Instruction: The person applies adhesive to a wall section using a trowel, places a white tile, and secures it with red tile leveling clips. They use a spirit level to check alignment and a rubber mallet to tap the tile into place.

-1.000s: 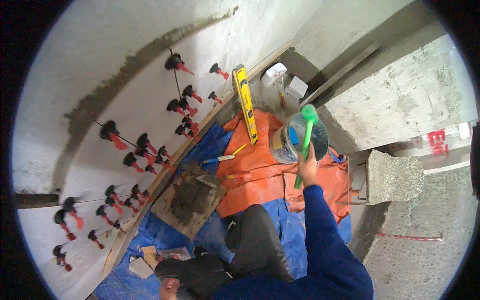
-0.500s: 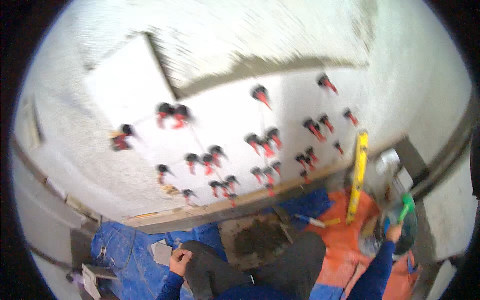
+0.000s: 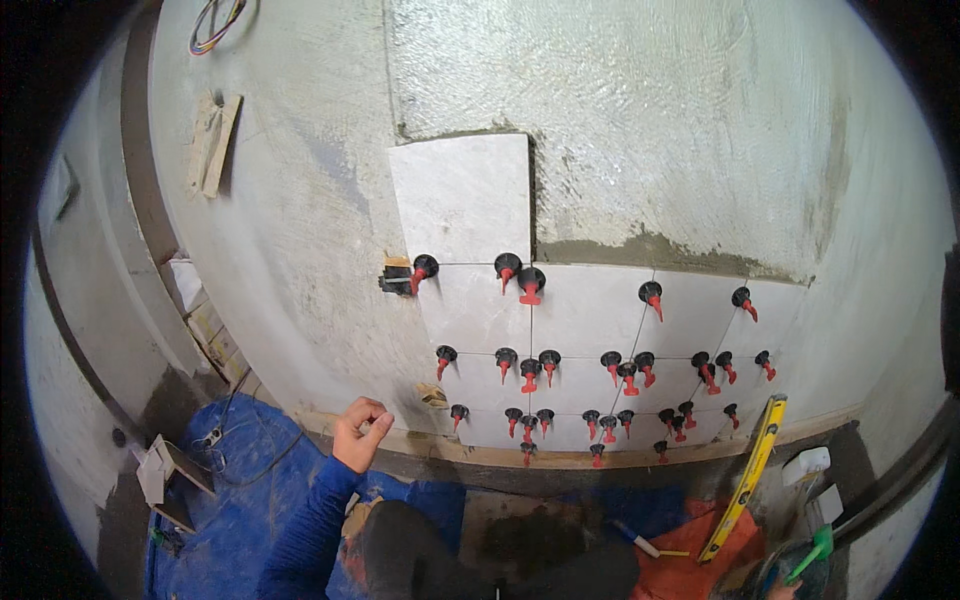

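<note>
My left hand (image 3: 360,433) is raised in front of the lower wall, fingers curled in; whatever they may hold is too small to make out. At the lower right edge my right hand (image 3: 782,592), mostly cut off, grips a green tool (image 3: 822,542) beside a dark bucket. Light grey tiles (image 3: 585,305) cover the lower wall in rows, with red-and-black tile levelling clips (image 3: 530,285) along their joints. One more tile (image 3: 465,195) sits above the top row at its left end. Rough grey mortar (image 3: 640,250) lines that row's upper edge.
A yellow spirit level (image 3: 745,480) leans against the wall at right, its foot on an orange sheet (image 3: 680,560). Blue tarpaulin (image 3: 230,500) covers the floor at left, with a cable on it. A black socket box (image 3: 396,280) sits in the wall; wires (image 3: 215,25) stick out above.
The view has swung left and levelled. My left hand has risen from near my knee to in front of the wall. My right hand, still on the green tool, is nearer the lower edge.
</note>
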